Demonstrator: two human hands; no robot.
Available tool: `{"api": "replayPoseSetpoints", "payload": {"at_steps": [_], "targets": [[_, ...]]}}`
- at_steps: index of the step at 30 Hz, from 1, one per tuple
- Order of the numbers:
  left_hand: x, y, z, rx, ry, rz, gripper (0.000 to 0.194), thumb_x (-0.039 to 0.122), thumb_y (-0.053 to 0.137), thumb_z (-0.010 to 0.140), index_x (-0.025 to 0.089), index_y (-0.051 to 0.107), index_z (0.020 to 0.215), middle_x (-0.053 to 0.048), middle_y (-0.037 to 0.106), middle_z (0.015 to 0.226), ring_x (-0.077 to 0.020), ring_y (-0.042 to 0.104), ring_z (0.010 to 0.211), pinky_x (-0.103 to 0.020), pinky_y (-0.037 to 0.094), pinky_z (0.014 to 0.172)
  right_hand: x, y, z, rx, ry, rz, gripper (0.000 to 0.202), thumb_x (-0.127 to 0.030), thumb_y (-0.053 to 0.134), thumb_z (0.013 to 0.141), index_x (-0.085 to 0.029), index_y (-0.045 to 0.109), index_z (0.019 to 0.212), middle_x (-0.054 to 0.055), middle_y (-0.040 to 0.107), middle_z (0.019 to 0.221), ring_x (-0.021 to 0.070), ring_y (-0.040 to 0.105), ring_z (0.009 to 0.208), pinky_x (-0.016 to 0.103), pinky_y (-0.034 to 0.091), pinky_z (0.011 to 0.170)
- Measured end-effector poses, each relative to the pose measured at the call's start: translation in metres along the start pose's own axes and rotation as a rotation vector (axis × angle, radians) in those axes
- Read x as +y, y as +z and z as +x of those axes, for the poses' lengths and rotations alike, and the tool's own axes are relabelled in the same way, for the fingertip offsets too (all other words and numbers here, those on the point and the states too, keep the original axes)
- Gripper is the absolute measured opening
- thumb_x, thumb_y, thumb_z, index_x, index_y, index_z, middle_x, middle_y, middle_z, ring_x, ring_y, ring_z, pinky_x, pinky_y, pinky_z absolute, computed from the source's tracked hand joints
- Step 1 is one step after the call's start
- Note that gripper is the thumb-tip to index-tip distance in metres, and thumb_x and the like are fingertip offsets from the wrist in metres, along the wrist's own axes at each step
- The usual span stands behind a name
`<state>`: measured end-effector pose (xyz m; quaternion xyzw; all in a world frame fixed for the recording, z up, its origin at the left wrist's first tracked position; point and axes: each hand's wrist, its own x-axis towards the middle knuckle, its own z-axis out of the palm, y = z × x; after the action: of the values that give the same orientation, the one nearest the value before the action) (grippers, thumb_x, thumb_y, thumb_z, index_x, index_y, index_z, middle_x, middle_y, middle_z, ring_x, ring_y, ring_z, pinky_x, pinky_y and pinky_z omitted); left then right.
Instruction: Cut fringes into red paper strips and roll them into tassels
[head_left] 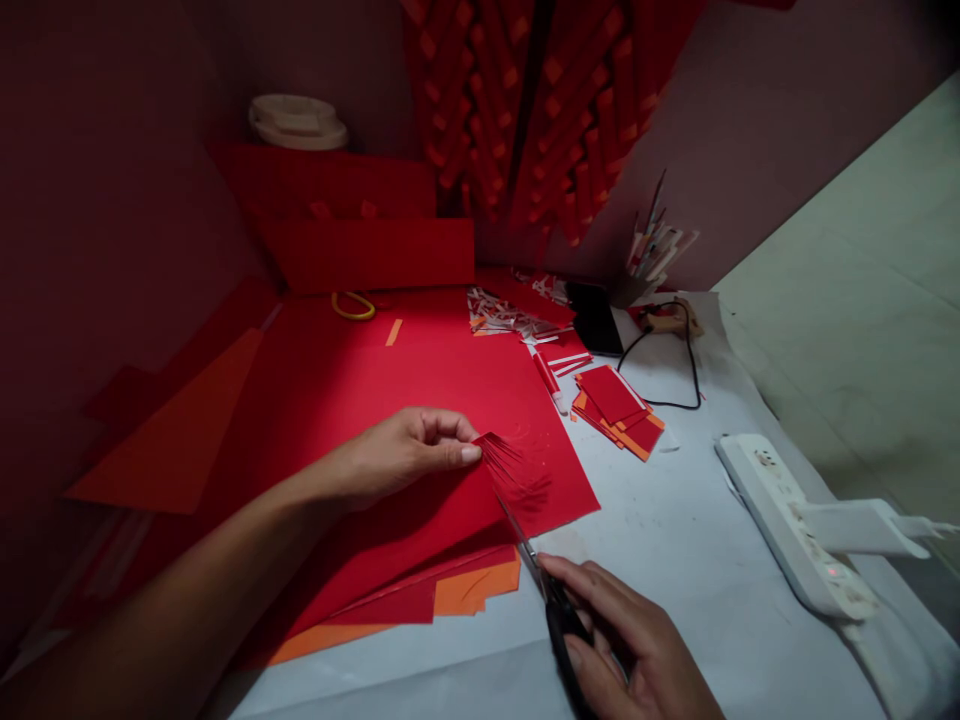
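Between the thumb and fingers of my left hand (427, 445) is pinched a small piece of red paper (496, 448), its right side cut into thin fringe strips. My right hand (622, 625) grips black-handled scissors (556, 600), whose blades point up and left to the lower edge of the fringed paper. Whether the blades are parted is too fine to make out. Beneath both lies a large red sheet (450, 375), on top of other red and orange sheets (480, 585).
A stack of small red and orange cards (622, 405), a glue tube (550, 378) and paper scraps (502, 315) lie right of the sheet. Behind are a phone (594, 318), a pen holder (637, 285) and yellow-handled scissors (354, 306). A white power strip (787, 520) sits at right.
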<state>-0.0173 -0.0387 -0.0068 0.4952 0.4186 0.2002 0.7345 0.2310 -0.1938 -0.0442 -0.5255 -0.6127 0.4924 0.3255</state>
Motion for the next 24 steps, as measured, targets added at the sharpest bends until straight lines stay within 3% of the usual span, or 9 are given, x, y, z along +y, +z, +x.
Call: {"api": "replayPoseSetpoints", "payload": {"at_steps": [11,24], "targets": [[0.0012,0.0015,-0.0004,0.019,0.001,-0.005,0.024,0.039,0.073,0.08,0.017,0.063,0.079,0.005,0.056,0.068,-0.008,0.041,0.059,-0.022,0.029,0.058,0.0016,0.0004,-0.001,0.02,-0.009,-0.016,0.043,-0.023,0.055,0.086,-0.027,0.064,0.127,0.006,0.066,0.083,0.0136,0.057,0.052,0.019,0.042,0.037],[-0.001,-0.0001,0.0007,0.008,0.003,-0.009,0.028,0.04,0.075,0.079,0.016,0.064,0.08,0.004,0.057,0.069,-0.0079,0.042,0.059,-0.022,0.028,0.058,0.0024,-0.0004,-0.0018,0.012,0.001,-0.012,0.043,-0.022,0.055,0.087,-0.027,0.065,0.129,0.007,0.066,0.084,0.0154,0.061,0.057,0.019,0.048,0.043]]}}
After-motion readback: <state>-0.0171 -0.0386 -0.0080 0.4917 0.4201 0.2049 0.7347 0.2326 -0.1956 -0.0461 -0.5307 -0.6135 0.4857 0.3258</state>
